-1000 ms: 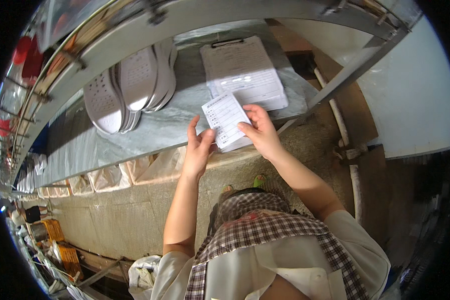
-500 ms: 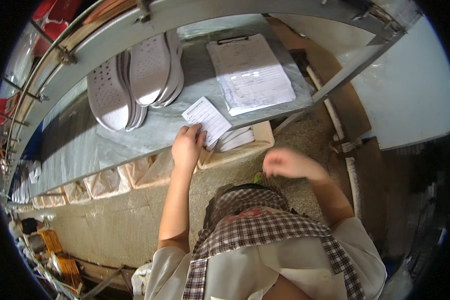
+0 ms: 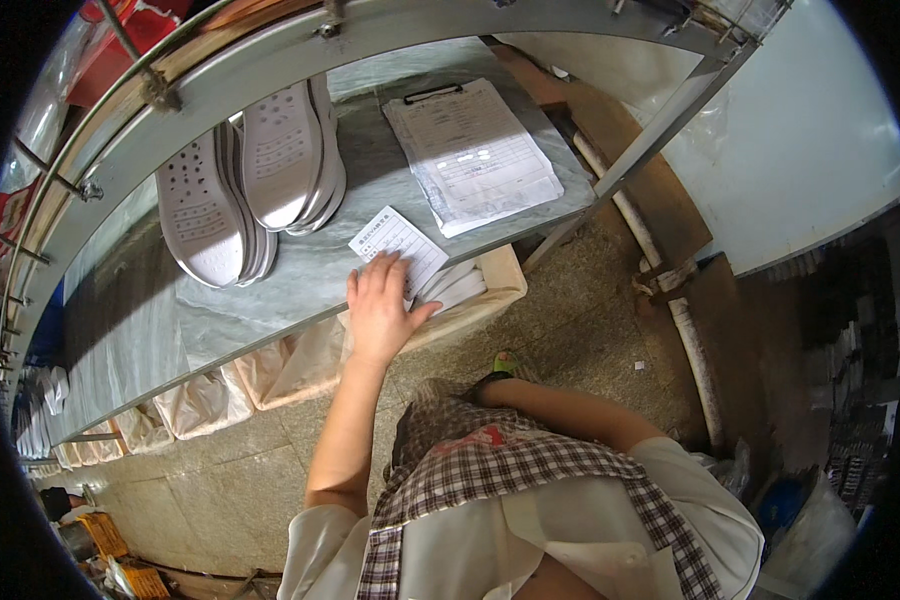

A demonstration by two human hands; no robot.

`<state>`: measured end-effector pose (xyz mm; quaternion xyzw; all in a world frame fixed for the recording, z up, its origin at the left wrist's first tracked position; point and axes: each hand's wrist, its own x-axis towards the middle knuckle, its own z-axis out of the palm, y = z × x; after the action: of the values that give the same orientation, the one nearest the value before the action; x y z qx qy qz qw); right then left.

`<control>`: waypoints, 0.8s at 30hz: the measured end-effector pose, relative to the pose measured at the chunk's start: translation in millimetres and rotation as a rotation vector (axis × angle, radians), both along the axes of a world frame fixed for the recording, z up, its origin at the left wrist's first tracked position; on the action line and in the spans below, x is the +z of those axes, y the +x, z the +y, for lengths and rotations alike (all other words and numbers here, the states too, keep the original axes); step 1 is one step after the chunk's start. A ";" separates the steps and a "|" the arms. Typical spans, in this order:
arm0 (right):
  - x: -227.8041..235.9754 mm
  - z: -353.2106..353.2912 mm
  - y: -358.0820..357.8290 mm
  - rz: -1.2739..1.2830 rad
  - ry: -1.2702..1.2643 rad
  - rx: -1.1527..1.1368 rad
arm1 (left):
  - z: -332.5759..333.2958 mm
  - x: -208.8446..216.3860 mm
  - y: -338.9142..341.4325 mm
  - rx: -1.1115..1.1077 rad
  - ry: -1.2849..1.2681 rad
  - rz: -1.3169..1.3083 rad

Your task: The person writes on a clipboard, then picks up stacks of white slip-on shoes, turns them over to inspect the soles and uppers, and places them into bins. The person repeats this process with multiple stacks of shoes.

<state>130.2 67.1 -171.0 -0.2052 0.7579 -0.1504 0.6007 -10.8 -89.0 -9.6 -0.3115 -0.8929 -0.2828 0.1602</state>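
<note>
My left hand [image 3: 378, 315] lies over the near edge of a grey marble-patterned table [image 3: 200, 325], its fingers stretched flat on a small white printed card [image 3: 422, 255] and the thumb held out to the side. My right forearm [image 3: 570, 412] bends in across my body, and the hand is hidden at the front of my checked apron [image 3: 540, 458]. To the left of the card stand two stacks of white perforated shoe soles, the nearer stack [image 3: 200, 215] and the farther stack [image 3: 282, 165]. A clipboard with written sheets [image 3: 480, 160] rests to the card's right.
Under the table edge, a lined bin [image 3: 505, 285] holds white flat pieces, and several more lined bins [image 3: 205, 400] run leftward. A metal rail [image 3: 220, 60] crosses above the table's far side. A pipe [image 3: 685, 335] runs along the floor at right.
My left hand has gone from gripping the card's corner to lying flat on it. My right hand has moved from open air to my apron front, out of sight.
</note>
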 end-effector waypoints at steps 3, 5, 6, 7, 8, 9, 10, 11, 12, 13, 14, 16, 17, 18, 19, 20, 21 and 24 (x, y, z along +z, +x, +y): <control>-4.8 0.2 5.1 0.038 0.016 -0.009 | -0.1 -5.0 4.1 -0.002 -0.069 -0.020; -8.8 -0.5 7.0 0.054 0.021 -0.020 | -3.3 -7.5 2.2 0.006 -0.069 0.005; -10.8 -0.5 8.0 0.065 0.018 -0.025 | -5.8 -7.9 0.7 0.016 -0.090 -0.004; -12.9 -0.6 8.7 0.076 0.011 -0.033 | -8.4 -8.2 -0.2 0.000 -0.081 0.016; -14.7 0.7 11.3 0.085 0.003 -0.044 | -11.5 -8.1 -0.9 -0.009 -0.086 0.017; -16.9 0.2 11.5 0.103 -0.003 -0.052 | -13.6 -7.7 -2.0 -0.010 -0.104 0.005; -18.5 0.5 13.5 0.121 -0.015 -0.062 | -15.8 -7.3 -2.7 -0.027 -0.052 0.019; -19.9 1.6 15.3 0.141 -0.026 -0.078 | -17.8 -7.2 -2.1 -0.035 -0.012 0.018; -20.7 1.7 16.7 0.165 -0.045 -0.094 | -19.3 -7.1 -1.9 -0.041 0.032 0.024; -20.5 2.5 18.1 0.192 -0.064 -0.112 | -21.1 -6.8 -3.7 -0.030 0.065 0.019; -19.3 2.2 18.5 0.222 -0.088 -0.128 | -22.7 -6.5 -6.0 -0.017 0.100 0.021; -12.6 1.4 16.6 0.271 -0.124 -0.143 | -27.3 -6.0 -11.4 0.015 0.144 0.016; -6.7 -0.4 15.2 0.374 -0.161 -0.163 | -28.7 -5.6 -15.4 0.034 0.156 0.012; 0.4 -3.0 12.5 0.304 -0.139 -0.135 | -30.2 -5.1 -19.3 0.060 0.161 -0.004; 9.2 -4.5 10.2 0.314 -0.144 -0.111 | -31.7 -4.4 -23.7 0.034 0.138 0.029; 19.6 -6.4 8.2 0.312 -0.150 -0.060 | -32.7 -3.7 -27.1 0.009 0.100 0.027; 30.1 -11.3 6.1 0.281 -0.116 -0.048 | -33.2 -3.1 -30.3 -0.012 0.062 0.022; 63.6 -22.0 3.6 0.280 -0.018 0.003 | -32.3 -1.8 -35.6 -0.028 -0.014 -0.038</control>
<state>133.8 45.1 -107.4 -0.2308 0.8326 -0.1263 0.4874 -46.4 -121.3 -11.4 -0.3196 -0.8933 -0.2846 0.1372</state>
